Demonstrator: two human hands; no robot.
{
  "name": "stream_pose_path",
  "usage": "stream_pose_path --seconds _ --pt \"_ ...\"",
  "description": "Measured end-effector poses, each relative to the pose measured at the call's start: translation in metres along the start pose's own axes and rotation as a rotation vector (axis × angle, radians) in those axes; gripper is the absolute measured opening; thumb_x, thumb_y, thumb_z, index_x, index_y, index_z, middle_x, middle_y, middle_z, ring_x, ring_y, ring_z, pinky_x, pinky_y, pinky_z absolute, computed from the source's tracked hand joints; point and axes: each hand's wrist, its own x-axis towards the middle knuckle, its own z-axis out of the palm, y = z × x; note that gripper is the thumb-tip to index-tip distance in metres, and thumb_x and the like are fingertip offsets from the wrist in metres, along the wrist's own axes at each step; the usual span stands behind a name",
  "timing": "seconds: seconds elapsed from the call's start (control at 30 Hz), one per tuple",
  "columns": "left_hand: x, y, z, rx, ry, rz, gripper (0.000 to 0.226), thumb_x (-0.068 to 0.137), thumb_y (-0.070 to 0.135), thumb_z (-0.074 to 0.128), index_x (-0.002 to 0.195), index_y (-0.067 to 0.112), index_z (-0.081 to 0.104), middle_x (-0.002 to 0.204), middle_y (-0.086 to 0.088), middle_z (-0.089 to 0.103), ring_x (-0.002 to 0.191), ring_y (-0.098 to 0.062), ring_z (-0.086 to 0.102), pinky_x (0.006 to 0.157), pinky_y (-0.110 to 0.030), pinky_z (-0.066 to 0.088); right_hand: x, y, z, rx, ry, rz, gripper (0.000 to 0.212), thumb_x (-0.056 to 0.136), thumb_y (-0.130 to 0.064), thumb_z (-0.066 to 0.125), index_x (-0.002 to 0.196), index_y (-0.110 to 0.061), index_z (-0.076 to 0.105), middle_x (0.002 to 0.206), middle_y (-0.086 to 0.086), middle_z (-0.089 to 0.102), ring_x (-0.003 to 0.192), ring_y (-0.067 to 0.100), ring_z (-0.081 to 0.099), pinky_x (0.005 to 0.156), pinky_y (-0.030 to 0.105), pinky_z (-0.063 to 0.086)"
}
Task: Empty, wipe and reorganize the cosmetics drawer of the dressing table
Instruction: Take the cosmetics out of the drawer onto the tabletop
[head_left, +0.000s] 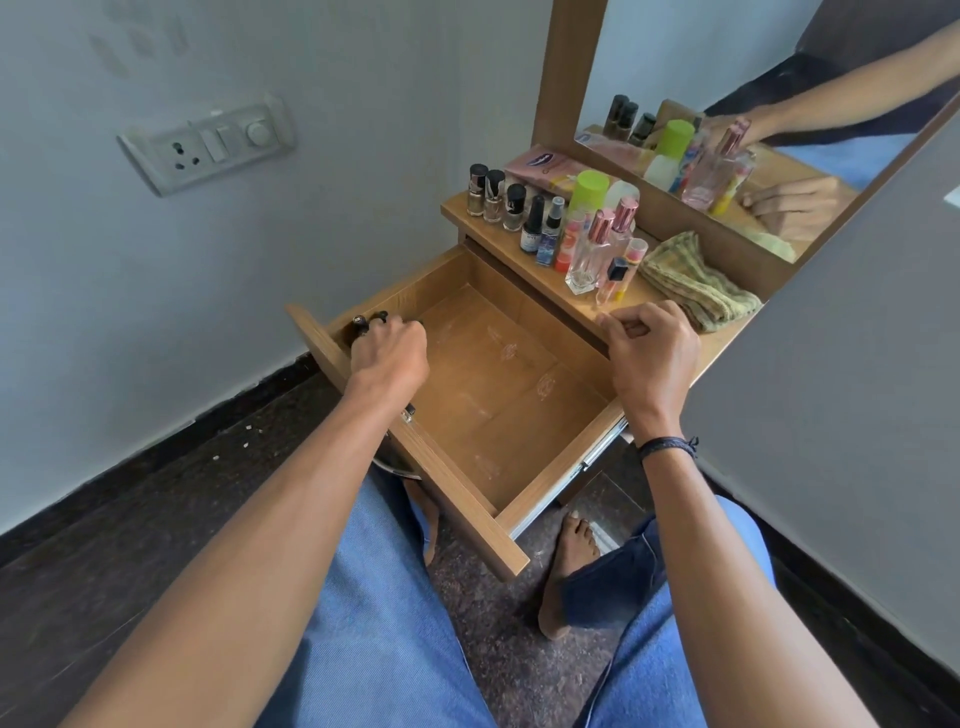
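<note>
At the left of the open light-wood drawer (498, 405), our left hand (387, 348) reaches into the leftmost corner and curls around a few small black-capped items (369, 319). The hand hides most of them, so we cannot tell what they are. They appear to be the last things inside. The rest of the drawer floor is bare, with pale smudges.

Further right, on the wooden dressing-table surface (727, 338), stand 3 small black-capped nail-polish bottles (491, 197). Next come 2 clear glass bottles with pink metallic caps (597, 244), then a folded green-and-yellow checked cloth (691, 280).

Our right hand (649, 353) rests on the surface's front edge, just in front of the cloth, fingers curled. We cannot tell whether it holds anything.

We judge the emptying step almost finished. The next move calls for lifting these items clear and setting them among the crowded bottles without toppling any. After that the cloth, close to our right hand, can be taken for wiping.
</note>
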Motion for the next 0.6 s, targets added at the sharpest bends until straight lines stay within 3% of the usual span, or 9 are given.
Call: stream_pose_path --seconds 0.13,0.33,0.5,0.6 --pt "0.011 0.003 0.002 0.131 -0.011 0.069 0.025 0.096 0.009 0.056 0.121 0.008 0.062 0.117 -0.015 0.066 0.112 -0.030 0.056 0.068 -0.039 0.042 -0.002 0.000 0.000 0.049 0.005 -0.022 0.008 0.084 -0.021 0.080 0.079 -0.016 0.077 0.079 -0.005 0.062 0.073 0.014 0.057 0.065 0.027 0.048" --pt "0.022 0.006 0.006 0.212 0.010 0.085 0.031 0.092 0.006 0.058 0.123 0.009 0.058 0.113 -0.013 0.069 0.112 -0.030 0.059 0.066 -0.039 0.042 -0.003 0.002 0.001 0.055 0.000 -0.055 0.009 0.085 -0.022 0.081 0.079 -0.016 0.077 0.079 -0.006 0.061 0.071 0.015 0.057 0.064 0.032 0.052" --pt "0.020 0.007 0.011 -0.007 0.112 0.087 0.021 0.093 0.016 0.066 0.113 0.010 0.060 0.102 -0.013 0.071 0.096 -0.032 0.069 0.063 -0.037 0.045 -0.004 0.004 0.003 0.055 0.000 -0.077 0.009 0.084 -0.024 0.081 0.080 -0.016 0.077 0.080 -0.006 0.062 0.073 0.017 0.059 0.065 0.034 0.054" --pt "0.015 0.009 0.009 -0.219 0.184 0.130 0.017 0.092 0.019 0.067 0.105 0.011 0.061 0.091 -0.011 0.071 0.084 -0.032 0.071 0.062 -0.036 0.055 -0.004 0.003 0.001 0.083 0.000 -0.096 0.008 0.083 -0.023 0.081 0.079 -0.018 0.077 0.078 -0.010 0.061 0.071 0.013 0.060 0.063 0.024 0.052"
